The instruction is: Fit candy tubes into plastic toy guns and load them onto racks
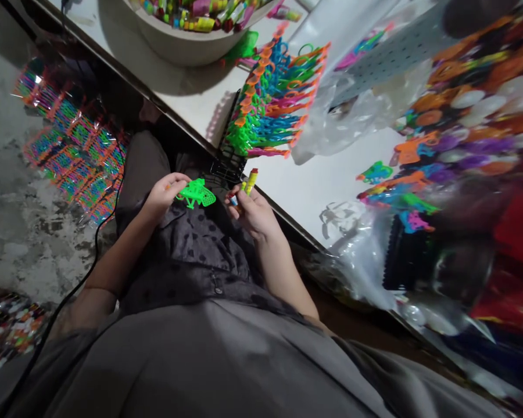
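Above my lap, my left hand [168,191] is closed on one end of a green plastic toy [197,193] with a perforated, fish-like body. A bit of orange shows at my left fingertips. In my right hand [253,210], a small yellow tube with a red end [251,180] sticks up between the fingers. A second small piece, white, blue and red [234,199], also sits at those fingertips; I cannot make out its kind. The two hands are apart, with the green toy pointing toward the right one.
A round bowl [178,49] of colourful small tubes stands on the white table [283,194]. Beside it, a black rack [229,159] holds rows of coloured plastic toys [279,98]. Clear bags and mixed toy parts lie on the right. Wrapped toy packs [76,145] and a black cable [96,247] are at left.
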`<action>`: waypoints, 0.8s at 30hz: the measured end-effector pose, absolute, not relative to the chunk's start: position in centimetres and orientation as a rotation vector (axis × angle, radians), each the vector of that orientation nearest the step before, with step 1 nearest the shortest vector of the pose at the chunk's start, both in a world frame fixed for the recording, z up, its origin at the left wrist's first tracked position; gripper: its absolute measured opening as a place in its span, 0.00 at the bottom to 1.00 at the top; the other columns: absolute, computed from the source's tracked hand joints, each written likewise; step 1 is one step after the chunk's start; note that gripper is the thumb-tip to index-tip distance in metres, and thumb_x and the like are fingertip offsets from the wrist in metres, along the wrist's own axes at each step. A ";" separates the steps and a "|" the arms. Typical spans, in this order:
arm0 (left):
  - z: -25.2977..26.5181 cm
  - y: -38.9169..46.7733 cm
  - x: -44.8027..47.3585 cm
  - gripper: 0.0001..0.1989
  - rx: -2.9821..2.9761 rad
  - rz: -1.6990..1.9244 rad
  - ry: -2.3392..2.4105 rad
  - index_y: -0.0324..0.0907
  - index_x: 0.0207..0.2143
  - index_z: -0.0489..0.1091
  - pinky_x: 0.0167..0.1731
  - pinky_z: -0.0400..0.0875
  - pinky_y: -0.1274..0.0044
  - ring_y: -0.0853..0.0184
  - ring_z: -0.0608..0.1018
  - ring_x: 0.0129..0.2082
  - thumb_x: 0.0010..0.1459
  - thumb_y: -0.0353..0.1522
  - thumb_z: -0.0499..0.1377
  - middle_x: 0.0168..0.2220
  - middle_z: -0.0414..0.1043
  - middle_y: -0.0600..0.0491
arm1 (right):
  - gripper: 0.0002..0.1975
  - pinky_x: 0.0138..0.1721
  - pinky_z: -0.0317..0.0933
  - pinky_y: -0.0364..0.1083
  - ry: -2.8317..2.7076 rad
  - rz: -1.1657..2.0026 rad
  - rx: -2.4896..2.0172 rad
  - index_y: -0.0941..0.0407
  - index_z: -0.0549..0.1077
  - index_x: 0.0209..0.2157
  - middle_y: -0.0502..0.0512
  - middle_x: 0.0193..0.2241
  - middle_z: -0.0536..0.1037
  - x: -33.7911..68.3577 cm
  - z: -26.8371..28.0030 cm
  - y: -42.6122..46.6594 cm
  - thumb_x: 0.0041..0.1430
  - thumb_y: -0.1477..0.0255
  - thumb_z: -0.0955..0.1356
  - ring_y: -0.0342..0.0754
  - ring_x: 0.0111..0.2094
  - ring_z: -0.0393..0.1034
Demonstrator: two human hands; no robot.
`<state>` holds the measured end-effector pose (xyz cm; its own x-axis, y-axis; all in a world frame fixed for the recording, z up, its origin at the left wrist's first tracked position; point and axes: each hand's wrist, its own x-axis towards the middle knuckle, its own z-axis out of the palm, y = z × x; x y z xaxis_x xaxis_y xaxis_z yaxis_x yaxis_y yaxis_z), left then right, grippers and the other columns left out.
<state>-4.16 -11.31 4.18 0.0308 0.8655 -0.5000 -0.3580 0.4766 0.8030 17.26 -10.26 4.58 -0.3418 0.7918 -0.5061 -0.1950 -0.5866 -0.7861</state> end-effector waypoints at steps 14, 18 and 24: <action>2.8 -11.3 -6.3 0.06 -0.088 1.165 1.117 0.41 0.34 0.64 0.39 0.69 0.77 0.72 0.77 0.33 0.56 0.34 0.57 0.30 0.71 0.56 | 0.22 0.33 0.63 0.41 -0.973 1.805 -1.339 0.57 0.75 0.33 0.52 0.35 0.76 12.4 5.1 -10.0 0.35 0.60 0.77 0.38 0.28 0.66; 3.0 -11.7 -6.6 0.12 0.097 1.193 1.091 0.44 0.41 0.61 0.37 0.69 0.80 0.74 0.76 0.35 0.54 0.27 0.58 0.33 0.70 0.57 | 0.20 0.36 0.64 0.44 -1.144 1.700 -1.351 0.58 0.74 0.30 0.52 0.30 0.75 11.4 5.5 -9.5 0.40 0.58 0.75 0.41 0.29 0.67; 4.5 -12.6 -6.6 0.25 0.451 1.219 1.205 0.47 0.47 0.57 0.35 0.70 0.79 0.72 0.75 0.34 0.49 0.32 0.64 0.33 0.68 0.58 | 0.20 0.29 0.62 0.40 -1.242 1.790 -1.285 0.59 0.73 0.34 0.49 0.24 0.72 10.3 6.7 -8.9 0.46 0.57 0.72 0.38 0.24 0.65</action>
<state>-6.59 -12.60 4.53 -0.1225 0.8816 -0.4558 -0.4664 0.3542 0.8106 10.26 -8.86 6.69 -0.3490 0.8603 -0.3716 0.0471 -0.3799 -0.9238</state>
